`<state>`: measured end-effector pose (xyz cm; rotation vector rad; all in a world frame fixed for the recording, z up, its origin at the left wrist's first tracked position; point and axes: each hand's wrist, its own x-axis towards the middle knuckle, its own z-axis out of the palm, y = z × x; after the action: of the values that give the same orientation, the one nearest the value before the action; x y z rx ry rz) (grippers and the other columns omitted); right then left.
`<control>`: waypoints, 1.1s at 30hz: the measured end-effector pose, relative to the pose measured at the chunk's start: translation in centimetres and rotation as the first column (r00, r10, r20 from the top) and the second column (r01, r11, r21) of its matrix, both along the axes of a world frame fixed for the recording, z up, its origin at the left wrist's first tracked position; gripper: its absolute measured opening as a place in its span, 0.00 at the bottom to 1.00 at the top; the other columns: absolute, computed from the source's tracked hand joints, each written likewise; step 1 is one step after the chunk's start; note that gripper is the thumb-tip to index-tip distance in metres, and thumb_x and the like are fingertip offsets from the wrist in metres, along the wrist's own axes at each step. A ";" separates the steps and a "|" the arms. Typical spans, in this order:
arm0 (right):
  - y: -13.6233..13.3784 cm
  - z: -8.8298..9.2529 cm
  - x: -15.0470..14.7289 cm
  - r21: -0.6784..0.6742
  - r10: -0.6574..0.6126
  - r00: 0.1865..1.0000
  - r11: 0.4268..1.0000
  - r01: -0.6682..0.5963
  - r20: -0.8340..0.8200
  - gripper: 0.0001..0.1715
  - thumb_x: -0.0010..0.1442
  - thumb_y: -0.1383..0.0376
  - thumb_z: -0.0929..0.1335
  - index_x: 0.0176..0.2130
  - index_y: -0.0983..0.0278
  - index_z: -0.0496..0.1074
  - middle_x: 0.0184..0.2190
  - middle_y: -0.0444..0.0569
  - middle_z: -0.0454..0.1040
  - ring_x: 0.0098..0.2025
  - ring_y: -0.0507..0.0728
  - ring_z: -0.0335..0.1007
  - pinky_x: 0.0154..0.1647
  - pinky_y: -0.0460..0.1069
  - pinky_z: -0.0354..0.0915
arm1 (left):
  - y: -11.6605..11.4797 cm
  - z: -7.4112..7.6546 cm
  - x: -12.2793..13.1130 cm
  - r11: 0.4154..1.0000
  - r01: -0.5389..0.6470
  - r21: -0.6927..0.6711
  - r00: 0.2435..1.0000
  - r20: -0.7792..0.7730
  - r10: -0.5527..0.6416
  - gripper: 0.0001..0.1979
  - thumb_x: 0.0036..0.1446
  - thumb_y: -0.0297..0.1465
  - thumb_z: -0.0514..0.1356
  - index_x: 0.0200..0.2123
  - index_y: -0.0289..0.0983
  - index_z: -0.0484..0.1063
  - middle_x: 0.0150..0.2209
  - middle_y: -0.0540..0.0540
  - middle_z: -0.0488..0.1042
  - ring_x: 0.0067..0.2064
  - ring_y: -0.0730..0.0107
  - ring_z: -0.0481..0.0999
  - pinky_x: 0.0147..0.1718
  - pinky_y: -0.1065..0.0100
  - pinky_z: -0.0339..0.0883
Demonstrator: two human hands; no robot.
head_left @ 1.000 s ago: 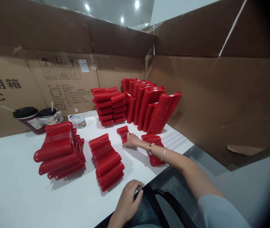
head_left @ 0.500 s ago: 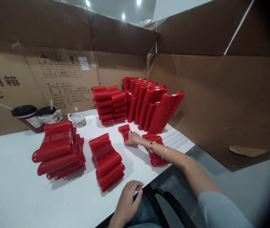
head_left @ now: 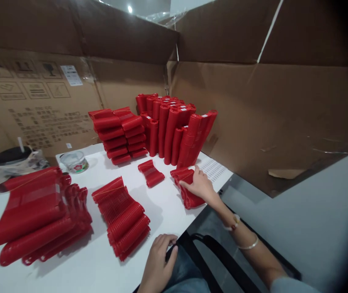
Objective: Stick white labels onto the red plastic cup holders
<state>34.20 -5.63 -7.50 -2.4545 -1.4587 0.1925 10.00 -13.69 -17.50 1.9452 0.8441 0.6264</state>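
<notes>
My right hand point(head_left: 201, 184) lies over a small stack of red plastic pieces with rolled edges point(head_left: 189, 199) near the table's right edge. Its thumb is apart from the fingers and touches the top; how firmly it presses I cannot tell. My left hand point(head_left: 161, 260) rests at the front edge with fingers loosely bent, thumb apart, holding nothing. Between the hands and the back rows, a single-looking red piece point(head_left: 151, 173) lies flat. Left of it sits a ribbed red stack point(head_left: 122, 219), with a thin band across its top.
A larger red stack point(head_left: 36, 211) fills the left. Behind are a banded pile point(head_left: 119, 136) and upright red rolls point(head_left: 174, 130) with white labels. A label sheet point(head_left: 213, 169), a clear tub point(head_left: 74, 161) and lidded cups point(head_left: 13, 154) also stand or lie there. Cardboard walls point(head_left: 238, 122) enclose the table.
My right hand has left the flat red piece, which stays on the table, and moved right and nearer onto the small stack. The view has turned right. My left hand stays at the edge.
</notes>
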 end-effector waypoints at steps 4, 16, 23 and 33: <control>-1.6 -2.5 -0.6 -0.017 -0.026 1.000 1.000 0.026 -0.001 0.51 0.54 0.48 0.68 0.64 0.72 0.46 0.50 0.66 0.67 0.52 0.72 0.65 0.47 0.57 0.63 | 0.1 -0.2 0.0 1.000 0.025 0.010 1.000 -0.017 -0.025 0.11 0.65 0.36 0.52 0.44 0.39 0.71 0.40 0.42 0.74 0.45 0.59 0.72 0.48 0.57 0.66; -0.5 -1.6 -0.6 0.024 -0.073 0.996 0.997 0.072 0.044 0.41 0.52 0.53 0.68 0.56 0.71 0.53 0.44 0.63 0.71 0.48 0.71 0.67 0.40 0.55 0.62 | 0.2 -0.6 -0.1 1.000 0.014 0.002 1.000 -0.004 -0.014 0.12 0.65 0.35 0.51 0.45 0.39 0.70 0.41 0.43 0.74 0.45 0.62 0.72 0.47 0.60 0.66; -1.1 0.0 0.2 0.052 -0.037 0.999 0.998 0.037 0.005 0.34 0.52 0.54 0.68 0.52 0.68 0.57 0.42 0.60 0.73 0.44 0.68 0.71 0.36 0.52 0.62 | 0.2 -0.5 -0.2 0.999 0.022 -0.041 1.000 0.018 -0.021 0.12 0.66 0.36 0.51 0.46 0.38 0.70 0.41 0.43 0.73 0.45 0.62 0.72 0.48 0.60 0.65; -1.8 4.4 -1.0 0.430 0.430 0.671 0.885 -0.179 -0.604 0.42 0.49 0.55 0.71 0.59 0.60 0.53 0.50 0.54 0.71 0.48 0.62 0.70 0.48 0.56 0.65 | 0.5 -0.5 -0.1 0.970 0.041 -0.239 0.982 0.191 0.006 0.14 0.65 0.39 0.52 0.45 0.38 0.70 0.43 0.42 0.74 0.46 0.60 0.72 0.50 0.58 0.64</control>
<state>33.15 -7.41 -3.06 -1.5595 -1.3815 0.7693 9.92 -13.16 -17.96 1.6427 0.7457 0.6553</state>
